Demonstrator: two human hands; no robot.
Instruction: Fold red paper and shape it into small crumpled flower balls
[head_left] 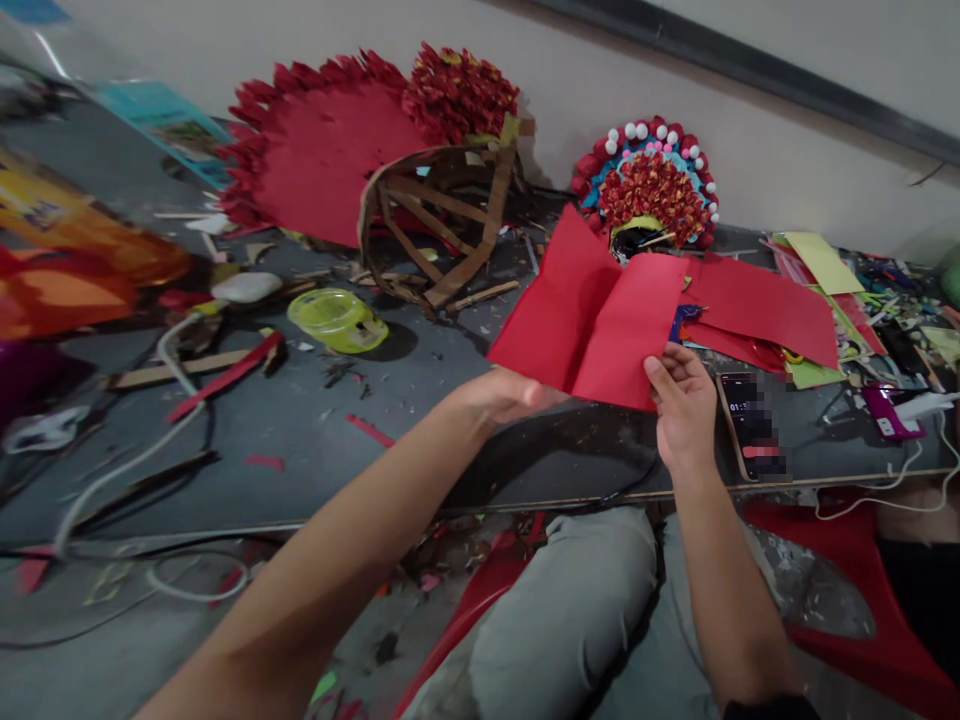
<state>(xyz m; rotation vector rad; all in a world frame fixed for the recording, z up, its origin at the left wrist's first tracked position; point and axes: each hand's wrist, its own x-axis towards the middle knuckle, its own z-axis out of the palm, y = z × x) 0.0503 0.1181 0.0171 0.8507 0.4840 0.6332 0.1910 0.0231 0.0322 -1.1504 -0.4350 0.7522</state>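
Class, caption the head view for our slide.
A creased red sheet above a littered table, right hand pinching one side, left hand at the lower edge.

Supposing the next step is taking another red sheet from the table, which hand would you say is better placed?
Probably the right hand: it is nearer the flat red sheets, though it must first release the creased red paper. The left hand, at the paper's other side, is farther away.
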